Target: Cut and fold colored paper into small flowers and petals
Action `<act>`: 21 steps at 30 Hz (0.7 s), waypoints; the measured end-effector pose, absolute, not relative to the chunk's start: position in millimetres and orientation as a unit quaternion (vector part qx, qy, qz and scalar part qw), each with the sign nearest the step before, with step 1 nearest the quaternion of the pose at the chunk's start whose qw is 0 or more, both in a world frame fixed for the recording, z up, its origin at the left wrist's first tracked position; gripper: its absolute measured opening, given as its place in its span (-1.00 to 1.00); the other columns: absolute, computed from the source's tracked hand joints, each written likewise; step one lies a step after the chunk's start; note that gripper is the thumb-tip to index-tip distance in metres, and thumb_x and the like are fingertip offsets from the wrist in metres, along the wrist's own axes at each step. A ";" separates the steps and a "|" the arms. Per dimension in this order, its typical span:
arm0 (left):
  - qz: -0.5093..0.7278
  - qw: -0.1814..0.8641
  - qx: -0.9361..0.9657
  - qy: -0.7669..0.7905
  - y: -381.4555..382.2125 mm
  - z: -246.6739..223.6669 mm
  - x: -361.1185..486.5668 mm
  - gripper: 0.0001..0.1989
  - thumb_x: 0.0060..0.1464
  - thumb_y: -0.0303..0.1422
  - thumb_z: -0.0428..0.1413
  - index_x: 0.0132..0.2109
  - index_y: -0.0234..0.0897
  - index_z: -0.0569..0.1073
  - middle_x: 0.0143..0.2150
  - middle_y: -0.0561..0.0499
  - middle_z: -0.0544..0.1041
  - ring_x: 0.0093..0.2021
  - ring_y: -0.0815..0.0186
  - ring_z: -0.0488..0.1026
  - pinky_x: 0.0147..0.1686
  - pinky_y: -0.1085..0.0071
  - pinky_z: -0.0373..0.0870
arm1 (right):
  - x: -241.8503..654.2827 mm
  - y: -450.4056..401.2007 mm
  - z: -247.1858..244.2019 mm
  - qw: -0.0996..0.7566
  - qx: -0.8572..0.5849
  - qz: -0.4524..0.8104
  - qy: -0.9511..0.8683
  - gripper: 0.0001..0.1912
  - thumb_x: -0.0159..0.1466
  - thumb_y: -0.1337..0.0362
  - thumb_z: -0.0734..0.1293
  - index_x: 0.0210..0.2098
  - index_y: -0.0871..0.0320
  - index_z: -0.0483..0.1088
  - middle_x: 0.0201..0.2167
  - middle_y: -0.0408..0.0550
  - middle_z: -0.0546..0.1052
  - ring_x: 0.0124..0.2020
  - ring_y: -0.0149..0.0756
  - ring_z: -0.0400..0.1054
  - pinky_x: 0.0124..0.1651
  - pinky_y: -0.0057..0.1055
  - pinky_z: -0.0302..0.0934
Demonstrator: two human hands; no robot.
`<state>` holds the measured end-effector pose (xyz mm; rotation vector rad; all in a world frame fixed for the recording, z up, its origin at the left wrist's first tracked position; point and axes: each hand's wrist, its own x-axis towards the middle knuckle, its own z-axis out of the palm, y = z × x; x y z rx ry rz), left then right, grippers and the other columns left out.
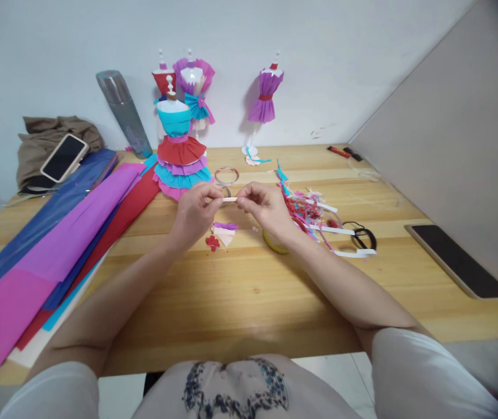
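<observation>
L hand (196,212) & R hand (265,208) both pinched closed on thin pale-pink strip (230,199); ends hidden, mat'l unclear. Yellow curved-rim item (274,247) partly hidden behind R wrist (291,235).

A narrow pale strip (230,199) is held straight, nearly level.

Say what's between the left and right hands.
Head view: a narrow pale strip spans the gap, its ends pinched by the left hand and the right hand.
</observation>
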<state>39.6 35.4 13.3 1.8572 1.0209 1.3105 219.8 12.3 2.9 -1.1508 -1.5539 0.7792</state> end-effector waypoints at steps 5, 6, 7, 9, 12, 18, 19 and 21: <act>0.415 0.495 0.652 0.398 39.8 18.5 35.0 -0.90 -0.16 -0.32 0.25 -0.49 -0.25 0.51 -0.55 0.05 0.50 -0.51 0.36 0.40 -0.44 0.42 0.34 | 224.1 13.4 10.6 0.470 -0.467 0.412 -0.626 -0.88 0.07 0.24 0.36 -0.51 0.14 0.38 -0.66 -0.22 0.37 -0.63 -0.44 0.20 -0.51 -0.44 0.07; 0.402 0.522 0.637 0.400 41.1 19.1 33.8 -0.89 -0.19 -0.32 0.26 -0.50 -0.26 0.52 -0.55 0.04 0.50 -0.51 0.37 0.40 -0.45 0.43 0.34 | 224.9 12.9 11.8 0.457 -0.468 0.422 -0.628 -0.87 0.07 0.23 0.37 -0.51 0.14 0.38 -0.67 -0.22 0.37 -0.64 -0.44 0.19 -0.52 -0.44 0.06; 0.389 0.543 0.627 0.402 42.5 19.7 32.5 -0.88 -0.21 -0.33 0.28 -0.51 -0.26 0.52 -0.56 0.03 0.50 -0.52 0.37 0.40 -0.47 0.43 0.34 | 225.6 12.4 12.6 0.444 -0.470 0.429 -0.631 -0.86 0.07 0.22 0.37 -0.51 0.15 0.39 -0.68 -0.23 0.36 -0.65 -0.44 0.19 -0.54 -0.45 0.04; 0.371 0.564 0.619 0.402 45.0 21.0 30.0 -0.88 -0.25 -0.33 0.30 -0.52 -0.26 0.53 -0.56 0.02 0.51 -0.53 0.37 0.40 -0.49 0.45 0.33 | 226.7 11.4 13.4 0.423 -0.479 0.436 -0.634 -0.85 0.08 0.20 0.37 -0.51 0.15 0.38 -0.71 -0.23 0.35 -0.68 -0.45 0.16 -0.57 -0.46 -0.01; 0.382 0.546 0.635 0.390 46.9 24.4 27.8 -0.86 -0.22 -0.30 0.31 -0.49 -0.26 0.55 -0.51 -0.01 0.56 -0.49 0.35 0.43 -0.46 0.44 0.36 | 226.9 10.1 13.6 0.410 -0.493 0.434 -0.633 -0.85 0.07 0.21 0.35 -0.53 0.15 0.36 -0.72 -0.24 0.33 -0.69 -0.46 0.11 -0.58 -0.46 -0.08; 0.362 0.415 0.756 0.355 43.8 20.7 31.4 -0.81 -0.04 -0.24 0.24 -0.35 -0.29 0.61 -0.38 -0.01 0.62 -0.33 0.31 0.49 -0.33 0.44 0.37 | 220.9 5.3 17.2 0.393 -0.503 0.420 -0.645 -0.85 0.06 0.21 0.30 -0.55 0.16 0.32 -0.70 -0.26 0.26 -0.64 -0.49 0.05 -0.53 -0.46 -0.12; 0.346 0.408 0.771 0.346 43.2 17.9 32.1 -0.81 -0.03 -0.24 0.24 -0.35 -0.30 0.60 -0.41 0.00 0.60 -0.38 0.33 0.46 -0.38 0.45 0.33 | 219.8 4.4 17.8 0.389 -0.504 0.420 -0.646 -0.85 0.05 0.21 0.30 -0.54 0.16 0.32 -0.70 -0.26 0.26 -0.63 -0.49 0.05 -0.52 -0.46 -0.11; 0.326 0.409 0.784 0.335 42.3 12.8 32.9 -0.79 0.00 -0.24 0.23 -0.41 -0.32 0.58 -0.49 0.03 0.53 -0.47 0.39 0.38 -0.48 0.47 0.22 | 218.2 3.2 18.7 0.380 -0.508 0.421 -0.648 -0.85 0.04 0.20 0.30 -0.54 0.16 0.33 -0.68 -0.26 0.27 -0.62 -0.49 0.05 -0.51 -0.46 -0.11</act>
